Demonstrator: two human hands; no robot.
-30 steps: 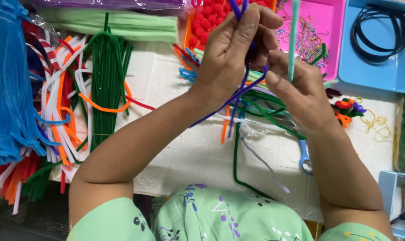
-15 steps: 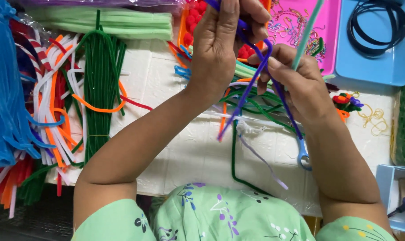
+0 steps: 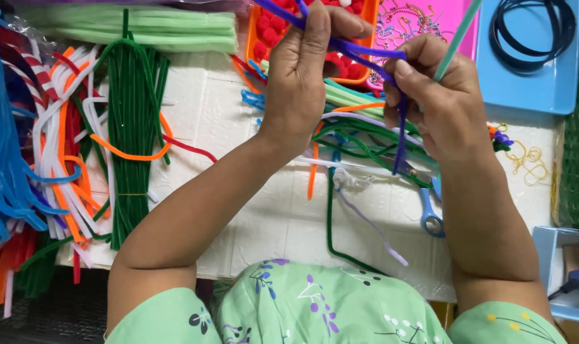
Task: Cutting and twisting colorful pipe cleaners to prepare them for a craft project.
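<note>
I'm bending the purple stem [image 3: 366, 51] above the worktop [image 3: 238, 210]: my left hand [image 3: 299, 95] pinches it, my right hand [image 3: 439, 95] grips it and a teal stem [image 3: 458, 38]. Next needs a tight twist.

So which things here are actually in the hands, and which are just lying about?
In hand:
- purple pipe cleaner, pinched by left hand and right hand
- pale teal stick, in right hand

Lying about:
- dark green pipe cleaner bundle
- blue-handled scissors
- blue tray with black rings
- orange tray of red pom-poms
</note>
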